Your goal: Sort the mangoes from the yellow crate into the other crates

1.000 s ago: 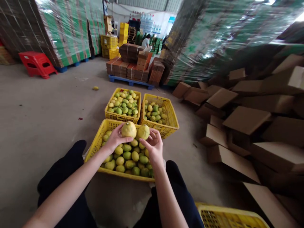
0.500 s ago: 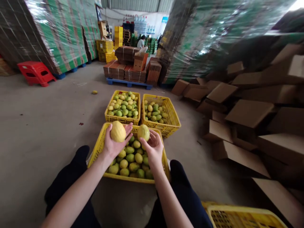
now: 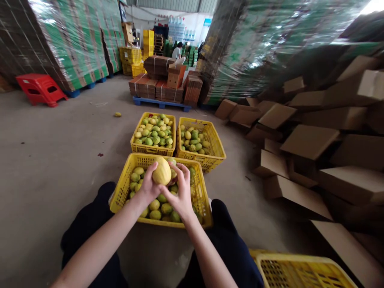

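The left hand's fingers point(image 3: 151, 184) are clasping a yellow fruit point(image 3: 162, 171) above the front crate point(image 3: 120, 192). The right hand point(image 3: 183, 196) is curling close against it; another fruit point(image 3: 174, 174) is showing partly between, but whether the right fingers are gripping it, I cannot tell.

Directly below the fingers, plenty of fruit is lying in the front crate, so much seems to be left. Beyond the fingertips, 2 crates are holding fruit: the far left crate point(image 3: 151, 149) is looking nearly full, the far right crate point(image 3: 217, 144) only partly filled. How much is finished, I cannot judge. The front crate's far rim is standing between the fingers and those 2.

Farther left, 1 loose fruit point(image 3: 117, 115) is lying on the floor, with a red stool point(image 3: 42, 88) beyond. Right of the fingers, cardboard boxes point(image 3: 309, 142) are crowding the floor.
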Motion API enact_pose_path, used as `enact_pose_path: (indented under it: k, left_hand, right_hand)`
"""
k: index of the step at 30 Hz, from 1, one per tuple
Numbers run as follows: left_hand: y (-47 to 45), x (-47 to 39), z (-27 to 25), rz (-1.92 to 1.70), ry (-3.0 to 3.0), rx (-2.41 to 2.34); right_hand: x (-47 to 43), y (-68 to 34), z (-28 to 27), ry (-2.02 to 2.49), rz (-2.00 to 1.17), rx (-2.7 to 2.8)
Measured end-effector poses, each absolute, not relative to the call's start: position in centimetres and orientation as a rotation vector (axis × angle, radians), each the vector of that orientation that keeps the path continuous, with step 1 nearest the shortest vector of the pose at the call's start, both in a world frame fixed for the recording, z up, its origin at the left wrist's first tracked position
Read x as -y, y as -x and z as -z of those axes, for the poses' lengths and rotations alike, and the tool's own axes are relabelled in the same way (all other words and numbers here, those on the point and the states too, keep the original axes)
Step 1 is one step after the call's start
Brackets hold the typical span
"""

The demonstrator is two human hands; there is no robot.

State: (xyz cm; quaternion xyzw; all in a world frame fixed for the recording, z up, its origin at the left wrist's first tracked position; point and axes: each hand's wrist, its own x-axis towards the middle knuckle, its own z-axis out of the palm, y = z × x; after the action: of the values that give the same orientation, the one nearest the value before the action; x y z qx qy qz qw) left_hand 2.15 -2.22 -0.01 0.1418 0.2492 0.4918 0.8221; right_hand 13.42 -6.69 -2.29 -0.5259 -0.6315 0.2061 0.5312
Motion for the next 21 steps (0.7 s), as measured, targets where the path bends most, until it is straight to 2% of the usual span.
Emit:
enact_pose_path:
  k: [5,10,13,15,18,21]
  left_hand:
    - [-2.6,2.9,1.4,-1.020,-0.233,-0.532]
    - [-2.5,3.8,2.2,-0.936,-0.263,-0.532]
    - [-2.1,3.9,2.5,-0.925,-0.225,-0.561]
    - [-1.7,3.5,2.7,-0.924,-0.182,-0.611]
    - [-1.0,2.6,2.6,-0.973,-0.207,-0.732]
    - [0.0,1.9,1.8,-1.088,-0.397,-0.753]
  right_hand:
    - [7.1,-12.5,2.7,1.408,-0.270,1.555]
    - [7.5,-12.5,2.2,1.492,-0.292,1.534]
    - [7.3,-12.5,2.0,1.475,-0.496,1.413]
    - [7.0,-12.6,1.8,1.395,-0.751,1.263]
    - [6.5,-12.9,1.4,1.133,-1.123,0.984]
    - [6.1,-13.7,0.7,0.872,-1.320,0.792]
